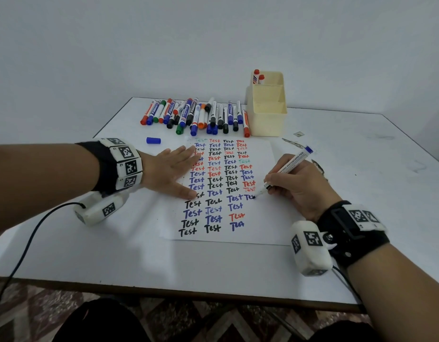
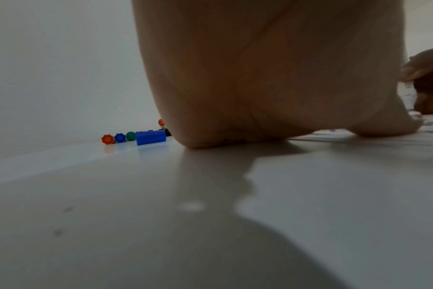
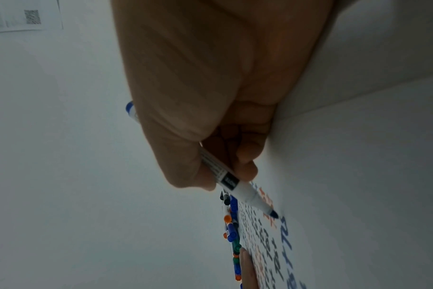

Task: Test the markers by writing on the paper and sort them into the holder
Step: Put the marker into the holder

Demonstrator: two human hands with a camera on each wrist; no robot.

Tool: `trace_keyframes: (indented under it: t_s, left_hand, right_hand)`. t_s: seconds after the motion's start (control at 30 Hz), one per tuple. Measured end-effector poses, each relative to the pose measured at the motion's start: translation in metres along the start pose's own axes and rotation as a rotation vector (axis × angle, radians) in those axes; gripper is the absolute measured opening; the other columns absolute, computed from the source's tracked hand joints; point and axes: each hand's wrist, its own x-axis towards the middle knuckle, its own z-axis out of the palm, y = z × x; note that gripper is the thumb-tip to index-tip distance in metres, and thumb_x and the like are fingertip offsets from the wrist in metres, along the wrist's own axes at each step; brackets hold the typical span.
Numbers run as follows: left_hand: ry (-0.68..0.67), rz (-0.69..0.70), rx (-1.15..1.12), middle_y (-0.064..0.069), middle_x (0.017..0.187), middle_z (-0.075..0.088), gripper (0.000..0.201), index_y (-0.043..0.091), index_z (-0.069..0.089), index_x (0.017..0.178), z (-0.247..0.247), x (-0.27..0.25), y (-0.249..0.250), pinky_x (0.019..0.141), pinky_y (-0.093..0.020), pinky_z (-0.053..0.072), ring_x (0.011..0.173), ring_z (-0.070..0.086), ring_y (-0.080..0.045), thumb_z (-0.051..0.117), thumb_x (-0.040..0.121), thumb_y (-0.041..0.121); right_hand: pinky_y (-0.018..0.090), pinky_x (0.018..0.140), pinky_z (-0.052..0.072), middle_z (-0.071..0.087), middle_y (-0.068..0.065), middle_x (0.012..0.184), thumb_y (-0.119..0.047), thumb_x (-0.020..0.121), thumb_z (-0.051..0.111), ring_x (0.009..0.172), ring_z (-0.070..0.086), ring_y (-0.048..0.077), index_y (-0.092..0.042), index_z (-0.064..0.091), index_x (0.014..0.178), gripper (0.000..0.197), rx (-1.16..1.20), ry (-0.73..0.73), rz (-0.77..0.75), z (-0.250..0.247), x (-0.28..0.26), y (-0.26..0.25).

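Right hand (image 1: 297,186): fingers curled round an uncapped blue marker (image 1: 286,170), nib down on the paper (image 1: 272,218) partway through a blue "Test" at the right end of a row, about two thirds of the way down the sheet.
Left hand (image 1: 170,172): flat, fingers straight and spread, pressing on the left edge of the sheet to steady it; it holds nothing.
Blue cap (image 1: 153,140): lying loose on the table (image 1: 90,243), far-left of the paper, well apart from the pen. From its colour I'd judge it belongs to the marker in use.
Paper so far: four columns of "Test" in black, blue, red and a little green fill most of the page. The three left columns run nearly to the near edge; the right one stops at the word now being written, with bare space below it.
Holder (image 1: 266,112): cream, with stepped compartments, at the far right of the table. Only two red-capped markers (image 1: 258,76) stand in its farthest compartment; the nearer compartments look bare.
Marker pile (image 1: 196,116): a long heap of capped pens lies along the far edge, just left of the holder.
Progress, as I judge it: the sheet shows a lot of writing, yet sorting has hardly begun.
Left to do: finish this word, recap, place the pen, then work through the pile.
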Motion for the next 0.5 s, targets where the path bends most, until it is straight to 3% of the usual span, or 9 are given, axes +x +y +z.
trace_keyframes:
  t_s: [0.2, 0.3, 0.5]
  left_hand:
    - [0.000, 0.022, 0.008, 0.005, 0.159, -0.036, 0.122, 0.026, -0.030, 0.152, 0.0012, 0.0032, -0.0048, 0.121, -0.042, -0.010, 0.147, -0.030, -0.014, 0.023, 0.068, 0.097]
    - [-0.003, 0.023, 0.014, 0.005, 0.159, -0.036, 0.125, 0.027, -0.030, 0.152, 0.0022, 0.0047, -0.0058, 0.122, -0.043, -0.009, 0.147, -0.030, -0.015, 0.020, 0.063, 0.100]
    - [-0.001, 0.014, 0.021, 0.006, 0.158, -0.038, 0.119, 0.026, -0.031, 0.152, 0.0008, 0.0036, -0.0041, 0.123, -0.043, -0.009, 0.146, -0.031, -0.014, 0.026, 0.071, 0.093]
  right_hand:
    - [0.037, 0.070, 0.052, 0.065, 0.018, 0.072, 0.012, 0.086, 0.068, 0.067, 0.060, 0.031, -0.007, 0.064, 0.072, 0.024, 0.037, 0.061, -0.015, -0.0010, 0.0028, 0.0023]
    - [0.033, 0.066, 0.052, 0.066, 0.018, 0.071, 0.012, 0.085, 0.067, 0.067, 0.059, 0.031, -0.011, 0.064, 0.067, 0.029, 0.016, 0.035, -0.010, -0.0008, 0.0026, 0.0029]
    - [0.032, 0.065, 0.052, 0.067, 0.017, 0.072, 0.011, 0.086, 0.069, 0.066, 0.061, 0.029, -0.014, 0.066, 0.065, 0.033, 0.013, 0.018, -0.014, -0.0004, 0.0020, 0.0018]
